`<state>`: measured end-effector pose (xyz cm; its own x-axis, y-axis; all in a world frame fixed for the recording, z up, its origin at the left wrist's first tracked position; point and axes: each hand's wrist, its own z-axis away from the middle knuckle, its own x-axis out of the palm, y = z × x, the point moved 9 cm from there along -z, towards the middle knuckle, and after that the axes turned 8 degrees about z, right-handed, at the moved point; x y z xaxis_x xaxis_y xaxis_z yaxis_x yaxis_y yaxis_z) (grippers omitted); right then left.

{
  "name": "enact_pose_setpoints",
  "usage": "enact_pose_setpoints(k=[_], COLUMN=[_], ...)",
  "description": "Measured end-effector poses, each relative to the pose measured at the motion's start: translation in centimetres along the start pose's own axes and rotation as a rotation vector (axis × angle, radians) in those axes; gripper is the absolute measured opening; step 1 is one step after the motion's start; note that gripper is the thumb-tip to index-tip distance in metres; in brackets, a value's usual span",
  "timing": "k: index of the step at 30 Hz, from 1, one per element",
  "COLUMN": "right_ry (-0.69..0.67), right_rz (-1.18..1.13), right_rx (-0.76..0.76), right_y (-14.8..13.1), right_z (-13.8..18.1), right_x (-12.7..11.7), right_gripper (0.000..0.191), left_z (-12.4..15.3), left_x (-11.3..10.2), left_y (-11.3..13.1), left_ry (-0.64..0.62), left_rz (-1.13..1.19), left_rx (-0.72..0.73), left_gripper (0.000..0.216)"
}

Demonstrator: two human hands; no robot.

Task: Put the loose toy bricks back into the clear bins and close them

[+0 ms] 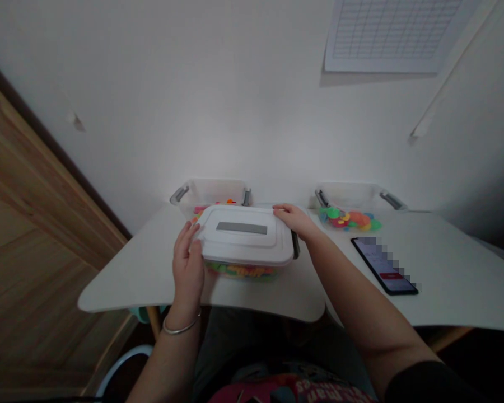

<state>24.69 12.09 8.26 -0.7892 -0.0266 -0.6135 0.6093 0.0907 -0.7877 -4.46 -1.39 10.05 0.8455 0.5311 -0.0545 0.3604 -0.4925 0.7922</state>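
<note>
A clear plastic box [243, 271] full of colourful pieces stands in the middle of the white table [130, 268], closed by a white lid [243, 243] with a grey strip. My left hand [187, 263] lies against the lid's left edge, fingers stretched upward along it. At the far right corner of the lid rests my right hand [296, 220], with its fingers curled over the edge. A silver bangle circles my left wrist.
Two open clear bins stand against the wall: one [212, 193] behind the box, one [353, 201] at the right holding colourful discs. A phone [384, 264] lies screen up on the right. A wooden door [29, 235] is at the left.
</note>
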Motion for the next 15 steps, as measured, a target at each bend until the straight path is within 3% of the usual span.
enact_pose_setpoints(k=[7,15], right_ry=[0.122,0.182], right_rz=[-0.111,-0.020], right_rx=[-0.052,-0.038], right_y=[1.8,4.6], right_z=[2.4,2.3], right_x=[-2.0,-6.7], right_gripper=[0.051,0.043], left_z=[1.2,2.8], left_x=[1.8,6.2], left_y=[0.6,2.5], left_ry=[-0.058,-0.190], left_rz=[0.001,-0.084], left_rx=[0.055,0.215], left_gripper=[0.036,0.039])
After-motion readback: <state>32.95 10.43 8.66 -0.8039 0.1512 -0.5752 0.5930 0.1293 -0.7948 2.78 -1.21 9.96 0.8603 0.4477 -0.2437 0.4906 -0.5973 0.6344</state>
